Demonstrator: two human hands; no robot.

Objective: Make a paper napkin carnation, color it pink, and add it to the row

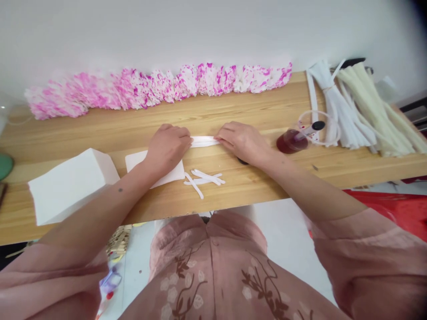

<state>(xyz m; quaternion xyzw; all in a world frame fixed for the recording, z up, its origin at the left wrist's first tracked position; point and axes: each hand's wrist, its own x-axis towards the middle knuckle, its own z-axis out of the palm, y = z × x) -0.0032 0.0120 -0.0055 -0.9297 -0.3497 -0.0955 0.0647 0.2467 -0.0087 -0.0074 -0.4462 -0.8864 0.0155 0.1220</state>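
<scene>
A narrow folded white strip point(204, 142) lies across the middle of the wooden table, with a hand at each end. My left hand point(169, 149) is closed on its left end, and my right hand point(240, 141) pinches the right end. Beneath my left wrist is a flat white sheet or stack point(171, 174), partly covered by the forearm. Several short white fuzzy stems point(205, 178) lie loosely crossed just in front of the strip. Part of a small dark object point(243, 161) shows under my right hand.
Pink and white ruffled paper point(160, 86) lines the wall side. A thick white stack point(71, 184) sits at left. To the right are a dark red liquid container point(291, 141), white stems point(347, 111) and cream stems point(376, 106). The table's front edge point(213, 208) is near my body.
</scene>
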